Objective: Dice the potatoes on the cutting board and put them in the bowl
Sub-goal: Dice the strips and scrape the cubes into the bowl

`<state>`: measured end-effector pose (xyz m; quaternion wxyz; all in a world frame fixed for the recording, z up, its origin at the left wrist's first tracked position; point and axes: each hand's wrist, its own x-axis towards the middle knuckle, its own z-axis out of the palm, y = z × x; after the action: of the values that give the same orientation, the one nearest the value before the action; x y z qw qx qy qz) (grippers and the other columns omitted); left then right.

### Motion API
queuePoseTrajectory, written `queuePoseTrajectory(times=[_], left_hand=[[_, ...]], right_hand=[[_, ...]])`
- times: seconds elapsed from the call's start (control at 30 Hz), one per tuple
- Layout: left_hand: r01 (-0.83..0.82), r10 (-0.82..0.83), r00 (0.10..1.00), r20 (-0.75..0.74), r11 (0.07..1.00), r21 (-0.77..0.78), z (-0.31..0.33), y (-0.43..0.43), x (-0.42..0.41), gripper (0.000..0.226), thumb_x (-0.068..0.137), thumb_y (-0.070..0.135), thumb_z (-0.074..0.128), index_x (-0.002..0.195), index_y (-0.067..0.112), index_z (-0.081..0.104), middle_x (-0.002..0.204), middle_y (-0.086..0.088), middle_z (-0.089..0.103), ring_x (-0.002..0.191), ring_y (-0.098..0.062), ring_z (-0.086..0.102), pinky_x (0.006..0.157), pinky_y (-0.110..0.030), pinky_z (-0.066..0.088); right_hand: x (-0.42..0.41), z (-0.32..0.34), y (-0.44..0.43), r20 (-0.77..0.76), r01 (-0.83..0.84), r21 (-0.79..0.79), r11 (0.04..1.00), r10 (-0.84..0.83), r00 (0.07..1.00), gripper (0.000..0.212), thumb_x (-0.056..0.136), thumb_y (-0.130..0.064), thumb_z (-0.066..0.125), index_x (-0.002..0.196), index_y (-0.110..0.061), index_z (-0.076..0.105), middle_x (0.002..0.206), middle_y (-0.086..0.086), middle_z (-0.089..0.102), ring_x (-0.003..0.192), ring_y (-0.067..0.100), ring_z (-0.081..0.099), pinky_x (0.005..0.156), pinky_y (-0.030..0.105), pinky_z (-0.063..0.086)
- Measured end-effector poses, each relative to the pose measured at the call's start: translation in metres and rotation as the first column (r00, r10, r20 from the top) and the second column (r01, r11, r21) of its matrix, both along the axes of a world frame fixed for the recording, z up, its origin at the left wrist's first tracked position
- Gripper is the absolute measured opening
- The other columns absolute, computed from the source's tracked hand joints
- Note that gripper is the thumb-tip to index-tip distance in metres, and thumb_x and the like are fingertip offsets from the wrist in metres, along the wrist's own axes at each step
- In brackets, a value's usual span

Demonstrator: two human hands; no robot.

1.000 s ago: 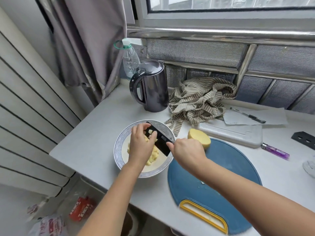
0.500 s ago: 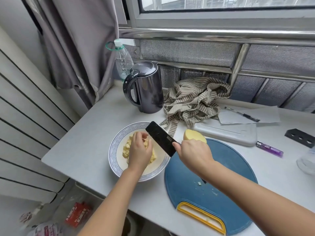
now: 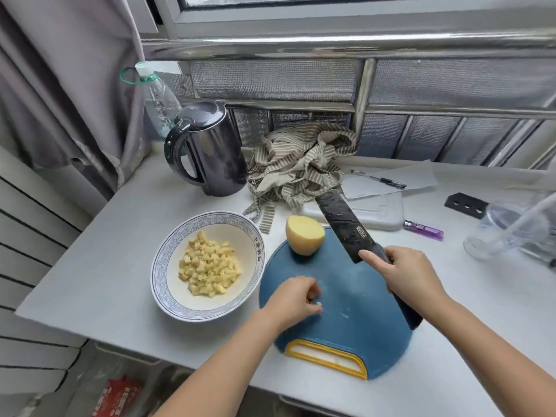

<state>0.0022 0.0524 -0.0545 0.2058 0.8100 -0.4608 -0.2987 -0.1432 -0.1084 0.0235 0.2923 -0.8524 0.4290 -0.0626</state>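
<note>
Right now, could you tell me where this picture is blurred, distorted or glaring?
Head view: the left hand is motion-blurred over the cutting board; the knife in the right hand and the diced potato in the bowl look sharp; the wide lens bows the glare-streaked window rail.

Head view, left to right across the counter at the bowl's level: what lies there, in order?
The bowl of diced potato → potato half → purple lighter → clear glass vessel. Left out: the knife in the right hand, which overlaps the potato half and the lighter.
</note>
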Motion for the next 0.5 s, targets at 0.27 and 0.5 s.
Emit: queuePoseTrajectory(times=[0.27,0.5], left_hand=[[0.125,-0.142,0.984,0.111,0.981,0.146,-0.003,-0.016,-0.01,0.009,0.08,0.009,0.059,0.088,0.009,0.063,0.093,-0.008,0.068,0.089,-0.024,0.061,0.077,-0.029,0.045],[-0.235,0.243,0.968,0.058,0.965,-0.113,0.033,0.008,0.013,0.013,0.077,0.005,0.056,0.079,0.017,0.06,0.075,0.001,0.062,0.074,-0.019,0.059,0.063,-0.021,0.04]], right_hand=[[-0.047,-0.034,-0.005,-0.05,0.143,0.12,0.982,-0.138,0.989,0.057,0.089,-0.055,0.058,0.06,-0.006,0.052,0.051,0.01,0.062,0.059,0.027,0.063,0.066,0.04,0.05],[-0.047,-0.036,0.001,-0.025,0.153,0.153,0.976,-0.151,0.988,0.055,0.089,-0.054,0.059,0.058,-0.009,0.049,0.049,0.009,0.061,0.051,0.023,0.061,0.06,0.037,0.049]])
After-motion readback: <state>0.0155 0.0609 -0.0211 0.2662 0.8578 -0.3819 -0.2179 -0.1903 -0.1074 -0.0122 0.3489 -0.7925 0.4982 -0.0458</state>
